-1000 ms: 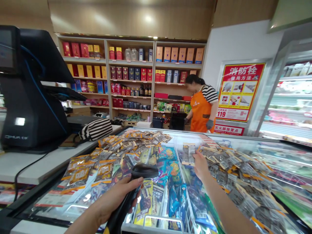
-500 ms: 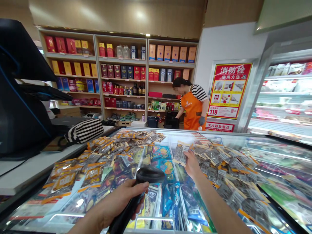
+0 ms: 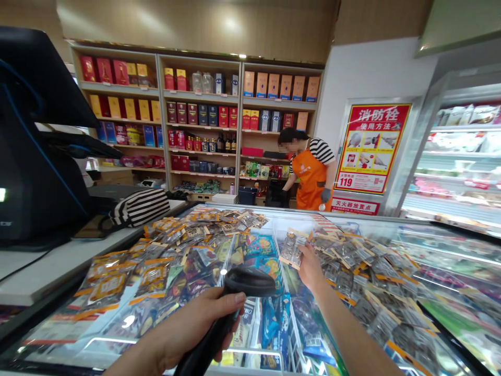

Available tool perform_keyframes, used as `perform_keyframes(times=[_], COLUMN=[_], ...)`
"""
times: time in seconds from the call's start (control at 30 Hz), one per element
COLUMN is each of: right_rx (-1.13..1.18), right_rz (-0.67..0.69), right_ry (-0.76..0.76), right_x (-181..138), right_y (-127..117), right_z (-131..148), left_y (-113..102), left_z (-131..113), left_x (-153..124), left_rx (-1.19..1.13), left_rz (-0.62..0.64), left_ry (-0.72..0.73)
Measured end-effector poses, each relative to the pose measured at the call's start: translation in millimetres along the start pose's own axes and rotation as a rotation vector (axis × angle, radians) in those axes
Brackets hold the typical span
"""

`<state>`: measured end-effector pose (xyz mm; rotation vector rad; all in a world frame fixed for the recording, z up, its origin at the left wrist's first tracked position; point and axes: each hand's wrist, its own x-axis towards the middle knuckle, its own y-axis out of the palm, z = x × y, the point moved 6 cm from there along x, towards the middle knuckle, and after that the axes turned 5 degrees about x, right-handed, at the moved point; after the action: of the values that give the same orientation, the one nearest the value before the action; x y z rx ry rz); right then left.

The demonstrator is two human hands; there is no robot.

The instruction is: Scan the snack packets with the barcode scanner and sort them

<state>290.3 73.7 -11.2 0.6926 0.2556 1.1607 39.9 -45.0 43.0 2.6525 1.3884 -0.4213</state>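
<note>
My left hand (image 3: pixel 207 324) is wrapped round the handle of a black handheld barcode scanner (image 3: pixel 250 282), whose head points to the right. Over the freezer's glass top (image 3: pixel 266 224), my right hand (image 3: pixel 312 265) pinches the right edge of a small clear snack packet (image 3: pixel 293 247). The scanner head sits a little nearer to me than that packet, and the two are apart. To the right of my right hand lies a spread of similar snack packets (image 3: pixel 368 256). Left of the scanner, orange-edged snack packets (image 3: pixel 156 274) are heaped on the glass.
Beneath the glass, wire baskets hold blue ice-cream packs (image 3: pixel 270 321). A white counter (image 3: pixel 58 266) at left carries a black till (image 3: pixel 35 151) and a striped pouch (image 3: pixel 141 207). Beyond the freezer, a person in an orange apron (image 3: pixel 311 180) bends before shelves of boxes (image 3: pixel 201 115).
The view has shifted slightly, so the background sits a little further right. The scanner head has moved slightly right, nearer the packet. Both hands keep their holds.
</note>
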Motion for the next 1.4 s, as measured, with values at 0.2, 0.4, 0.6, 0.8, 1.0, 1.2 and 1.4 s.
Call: perform_keyframes(times=[0.2,0.4,0.6,0.8,1.0,1.2,1.4], right_rx=[0.041,-0.001,0.012,0.014,0.005,0.023,0.044], right_rz=[0.010,0.024,0.025,0.028,0.015,-0.006,0.016], right_ry=[-0.014,-0.011,0.003,-0.036,0.006,0.007,-0.007], right_x=[-1,-2,-2,1,-1,-1,0], right_y=[1,1,-2,-4,-3,-3,-3], right_z=[-2,-4,-5,-5,-6,-4,-4], left_y=[-1,4,4,3,15,21,11], left_z=[-2,-5,2,1,-13,-17,-6], left_x=[4,8,17,20,15,10,22], left_rx=[0.001,-0.051,-0.060,-0.101,-0.130,-0.149,-0.130], left_rz=[0.006,0.032,0.029,0.010,0.103,0.157,0.104], left_ry=[-0.011,0.005,-0.022,-0.001,0.056,0.080,0.066])
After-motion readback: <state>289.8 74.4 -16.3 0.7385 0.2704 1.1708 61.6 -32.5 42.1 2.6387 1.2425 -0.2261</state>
